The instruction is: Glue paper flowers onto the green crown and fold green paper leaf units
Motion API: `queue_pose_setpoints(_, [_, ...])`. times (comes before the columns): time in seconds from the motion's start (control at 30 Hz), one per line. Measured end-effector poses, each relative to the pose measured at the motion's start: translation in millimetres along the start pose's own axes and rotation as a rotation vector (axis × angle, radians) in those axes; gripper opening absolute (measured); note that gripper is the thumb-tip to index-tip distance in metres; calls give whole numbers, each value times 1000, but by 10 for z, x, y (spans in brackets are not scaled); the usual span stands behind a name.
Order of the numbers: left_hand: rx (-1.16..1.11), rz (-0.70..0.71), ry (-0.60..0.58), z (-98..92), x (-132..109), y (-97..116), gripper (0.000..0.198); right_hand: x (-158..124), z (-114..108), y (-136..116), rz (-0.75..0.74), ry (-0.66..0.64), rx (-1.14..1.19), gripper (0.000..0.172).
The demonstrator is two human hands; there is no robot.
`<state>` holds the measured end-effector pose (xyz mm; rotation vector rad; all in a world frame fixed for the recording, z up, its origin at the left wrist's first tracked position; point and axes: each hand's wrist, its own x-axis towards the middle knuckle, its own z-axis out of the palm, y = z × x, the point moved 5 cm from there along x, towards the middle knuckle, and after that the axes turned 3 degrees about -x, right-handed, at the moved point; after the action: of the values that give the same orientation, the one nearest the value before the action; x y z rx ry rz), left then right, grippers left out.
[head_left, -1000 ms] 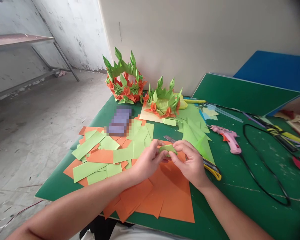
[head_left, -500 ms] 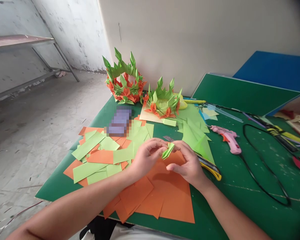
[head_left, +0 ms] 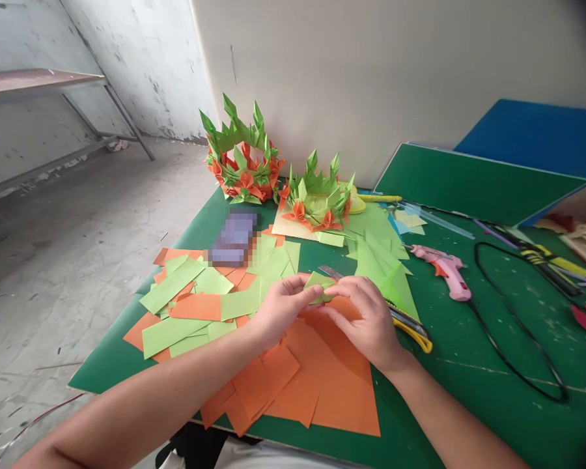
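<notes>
Between my fingertips is a small piece of folded green paper, held over the orange sheets. My left hand is closed on its left side, thumb on top. On the right side, my right hand pinches the paper's edge with curled fingers, which partly hide it. Beneath both hands lie large orange paper sheets. A yellow utility knife lies behind my right hand, and a metal ruler or blade end shows just beyond the fingers.
Two green and orange paper crowns stand at the back. Loose green and orange strips and a blurred-out phone-like object lie left. A pink glue gun with a black cord rests right on the green table.
The folded green paper has turned in my fingers and now shows a wider, flatter face. My right thumb and fingers have come closer together at its edge.
</notes>
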<state>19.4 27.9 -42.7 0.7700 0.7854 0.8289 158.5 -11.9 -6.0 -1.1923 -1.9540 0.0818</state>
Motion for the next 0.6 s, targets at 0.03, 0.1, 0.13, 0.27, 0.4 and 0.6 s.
queue_pose_setpoints(0.03, [-1, -10, 4, -5, -5, 2, 24, 1, -4, 3, -2, 6, -8, 16])
queue_pose_setpoints(0.1, [-8, -17, -1, -6, -16, 10, 23, 2, -16, 9, -11, 23, -21, 17])
queue_pose_setpoints(0.13, [-16, -16, -8, -3, -21, 14, 23, 2, -21, 11, -18, 28, -28, 18])
queue_pose_setpoints(0.27, [-29, -12, -20, -5, -31, 15, 22, 0, -27, 18, -52, 24, -51, 23])
queue_pose_setpoints(0.4, [-4, -5, -55, -17, -23, 6, 24, 0, -31, 29, -64, 22, -42, 26])
queue_pose_setpoints(0.6, [-2, -11, -79, -31, -2, -2, 26, 14, -41, 46, -22, 31, 38, 23])
